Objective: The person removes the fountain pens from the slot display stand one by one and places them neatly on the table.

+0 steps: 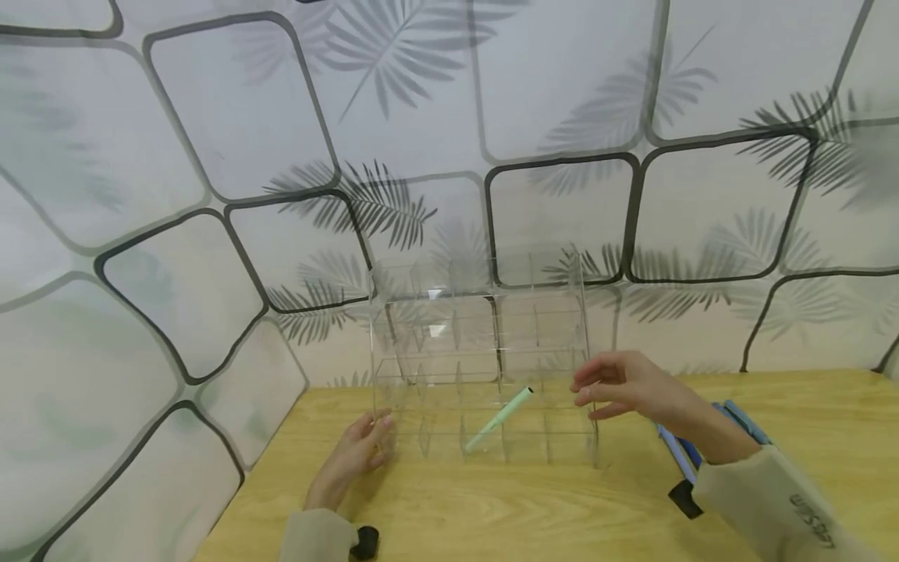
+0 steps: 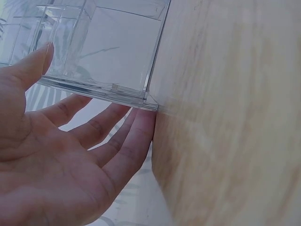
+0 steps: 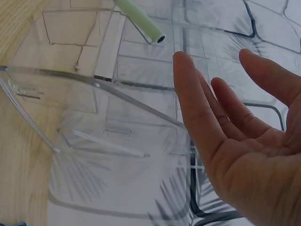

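Observation:
A clear acrylic organizer (image 1: pixel 562 432) with tiers of small compartments stands upright on the table. One light green pen (image 1: pixel 500 419) with a dark end leans diagonally in its lower tier, and shows at the top of the right wrist view. My left hand (image 1: pixel 357 449) holds the organizer's lower left edge, thumb in front and fingers against the outer side, as the left wrist view shows. At the right side, my right hand (image 1: pixel 625 384) is raised with fingers spread and slightly bent. It holds nothing; the right wrist view shows its fingertips close to the organizer.
Several blue pens (image 1: pixel 746 421) lie on the wooden table (image 1: pixel 477 511) at the right, partly hidden by the right forearm. A patterned cloth (image 1: pixel 562 101) with leaves and rounded squares hangs behind and at the left. Black pieces (image 1: pixel 685 499) show below the sleeves.

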`<state>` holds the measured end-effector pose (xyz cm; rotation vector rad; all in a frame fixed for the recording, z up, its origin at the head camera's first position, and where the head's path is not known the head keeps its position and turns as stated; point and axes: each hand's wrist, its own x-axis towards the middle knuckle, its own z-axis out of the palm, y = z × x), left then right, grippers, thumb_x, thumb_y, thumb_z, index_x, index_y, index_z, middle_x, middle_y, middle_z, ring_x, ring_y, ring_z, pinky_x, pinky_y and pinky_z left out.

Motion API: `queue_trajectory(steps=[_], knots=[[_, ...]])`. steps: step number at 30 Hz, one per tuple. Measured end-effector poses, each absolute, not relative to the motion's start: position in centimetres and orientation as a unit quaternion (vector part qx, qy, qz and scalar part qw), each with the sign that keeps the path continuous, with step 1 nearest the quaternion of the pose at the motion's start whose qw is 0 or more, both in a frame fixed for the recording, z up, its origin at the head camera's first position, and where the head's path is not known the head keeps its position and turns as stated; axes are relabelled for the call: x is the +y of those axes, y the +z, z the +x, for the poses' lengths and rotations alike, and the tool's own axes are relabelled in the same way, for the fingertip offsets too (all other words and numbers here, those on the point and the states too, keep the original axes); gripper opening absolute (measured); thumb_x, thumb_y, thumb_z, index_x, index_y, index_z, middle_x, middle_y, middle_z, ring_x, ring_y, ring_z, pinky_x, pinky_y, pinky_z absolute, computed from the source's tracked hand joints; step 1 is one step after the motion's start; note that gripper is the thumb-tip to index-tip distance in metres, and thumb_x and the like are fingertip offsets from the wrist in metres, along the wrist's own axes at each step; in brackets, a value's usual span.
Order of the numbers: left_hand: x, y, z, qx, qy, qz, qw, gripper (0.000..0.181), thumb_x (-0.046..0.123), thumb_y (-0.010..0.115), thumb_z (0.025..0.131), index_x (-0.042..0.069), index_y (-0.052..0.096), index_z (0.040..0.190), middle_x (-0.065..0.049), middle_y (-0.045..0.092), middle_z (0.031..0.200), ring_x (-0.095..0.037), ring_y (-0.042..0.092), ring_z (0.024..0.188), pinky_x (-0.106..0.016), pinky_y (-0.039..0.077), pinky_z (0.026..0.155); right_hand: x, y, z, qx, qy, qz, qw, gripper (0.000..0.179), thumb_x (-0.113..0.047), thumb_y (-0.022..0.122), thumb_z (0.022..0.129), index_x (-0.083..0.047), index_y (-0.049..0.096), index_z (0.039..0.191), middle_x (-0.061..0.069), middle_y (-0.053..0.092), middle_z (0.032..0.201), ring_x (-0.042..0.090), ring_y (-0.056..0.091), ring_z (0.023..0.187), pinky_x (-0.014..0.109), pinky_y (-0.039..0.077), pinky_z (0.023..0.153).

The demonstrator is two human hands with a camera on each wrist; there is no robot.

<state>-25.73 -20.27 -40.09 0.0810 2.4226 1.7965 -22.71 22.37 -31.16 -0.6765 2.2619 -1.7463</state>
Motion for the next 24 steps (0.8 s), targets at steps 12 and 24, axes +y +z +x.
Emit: queue_trajectory(steps=[12, 24], knots=[[-20.4, -40.1, -25.7, 0.801, 0.594, 0.024, 0.066, 0.054, 0.031, 0.049, 0.109, -0.003, 0.040, 0.151, -0.032, 0.035, 0.154, -0.049, 0.033, 0.141, -0.053, 0.045, 0.103, 20.3, -32.2, -23.3, 0.774, -0.576, -0.238, 0.115, 0.050, -0.012, 0.064, 0.101, 0.020, 0.045, 0.135, 0.031, 0.055, 0.132, 0.042, 0.058, 0.119, 0.043, 0.055, 0.091], [-20.5, -40.2, -25.8, 0.803, 0.592, 0.022, 0.065, 0.055, 0.031, 0.049, 0.109, -0.004, 0.039, 0.151, -0.033, 0.035, 0.153, -0.048, 0.033, 0.141, -0.053, 0.046, 0.101, 19.2, -32.9, -23.9, 0.781, -0.560, -0.249, 0.122, 0.059, -0.014, 0.063, 0.101, 0.020, 0.038, 0.142, 0.037, 0.048, 0.139, 0.046, 0.055, 0.123, 0.046, 0.052, 0.096]])
